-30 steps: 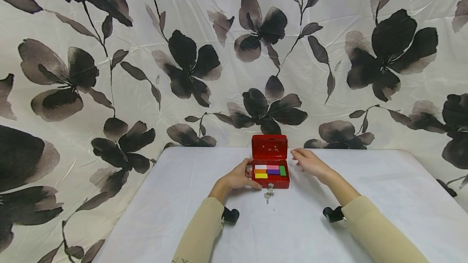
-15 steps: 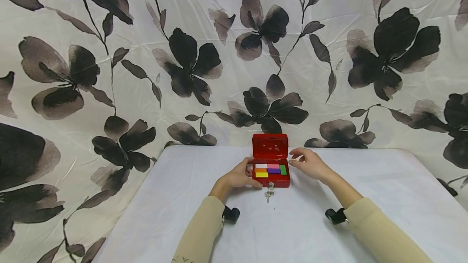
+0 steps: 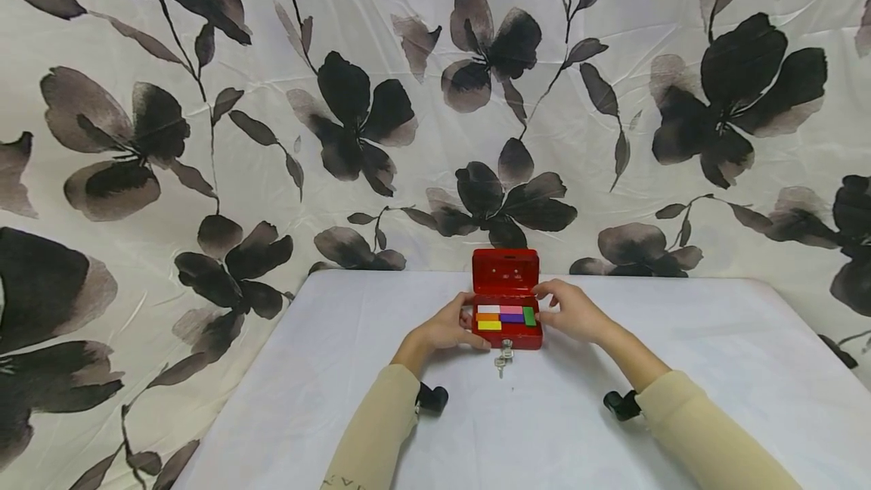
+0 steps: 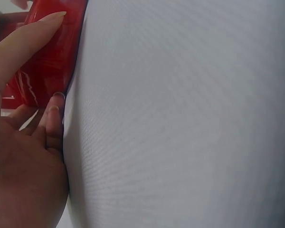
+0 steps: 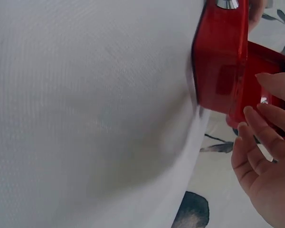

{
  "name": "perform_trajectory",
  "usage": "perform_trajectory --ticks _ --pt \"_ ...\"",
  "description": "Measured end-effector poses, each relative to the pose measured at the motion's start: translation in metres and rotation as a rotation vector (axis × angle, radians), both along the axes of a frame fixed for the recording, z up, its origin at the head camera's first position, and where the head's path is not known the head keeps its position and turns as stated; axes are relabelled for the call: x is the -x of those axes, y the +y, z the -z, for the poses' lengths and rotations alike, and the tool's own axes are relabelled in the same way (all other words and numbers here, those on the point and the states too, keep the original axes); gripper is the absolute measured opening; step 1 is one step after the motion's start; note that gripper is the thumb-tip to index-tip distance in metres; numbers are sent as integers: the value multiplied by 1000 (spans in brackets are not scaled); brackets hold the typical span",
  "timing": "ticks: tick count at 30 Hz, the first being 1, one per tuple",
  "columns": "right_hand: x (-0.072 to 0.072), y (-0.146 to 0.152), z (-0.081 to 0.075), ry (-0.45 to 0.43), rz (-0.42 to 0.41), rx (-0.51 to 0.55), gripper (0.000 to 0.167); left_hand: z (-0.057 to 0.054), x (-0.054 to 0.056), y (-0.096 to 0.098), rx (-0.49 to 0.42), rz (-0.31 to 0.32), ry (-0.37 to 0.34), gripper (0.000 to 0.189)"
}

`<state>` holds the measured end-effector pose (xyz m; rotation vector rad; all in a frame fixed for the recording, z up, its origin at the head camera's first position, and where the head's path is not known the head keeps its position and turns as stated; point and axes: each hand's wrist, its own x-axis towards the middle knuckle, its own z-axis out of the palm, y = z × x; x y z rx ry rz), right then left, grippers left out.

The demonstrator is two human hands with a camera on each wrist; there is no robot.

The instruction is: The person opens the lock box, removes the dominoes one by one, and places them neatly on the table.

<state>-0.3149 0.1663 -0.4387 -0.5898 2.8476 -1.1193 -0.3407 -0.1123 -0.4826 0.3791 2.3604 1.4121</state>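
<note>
A red cash box (image 3: 524, 342) stands on the table with its lid (image 3: 506, 271) raised. Inside lie several coloured blocks, among them a yellow block (image 3: 489, 326), a purple block (image 3: 512, 318) and a green block (image 3: 529, 316). Keys (image 3: 502, 362) hang from the lock at its front. My left hand (image 3: 445, 327) grips the left front corner, thumb on the front face and fingers along the side. At the right rim, my right hand (image 3: 574, 312) has its fingers loosely bent, thumb near the green block. The right wrist view shows nothing between these fingers; contact with the rim cannot be told.
A white cloth covers the table (image 3: 510, 429). Behind it hangs a floral curtain (image 3: 422, 134), close to the table's back edge. Wrist cameras sit at the left cuff (image 3: 432, 398) and right cuff (image 3: 621, 404).
My right hand has moved leftward from beside the box to its right rim, thumb and fingers now closer to the opening. My left hand stays on the box, and the blocks have not moved.
</note>
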Motion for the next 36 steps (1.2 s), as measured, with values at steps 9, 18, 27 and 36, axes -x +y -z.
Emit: perform_trajectory --ticks 9,18,27,36 --pt "1 -7 4 33 -14 -76 44 -1 -2 2 -3 -7 4 92" --pt "4 -16 6 14 6 -206 47 0 -2 2 -15 -9 0 91" --pt "1 -26 0 -18 14 -307 49 2 0 0 -5 -10 4 91" --pt "1 -36 -1 -41 32 -406 55 2 -1 0 -2 -11 9 93"
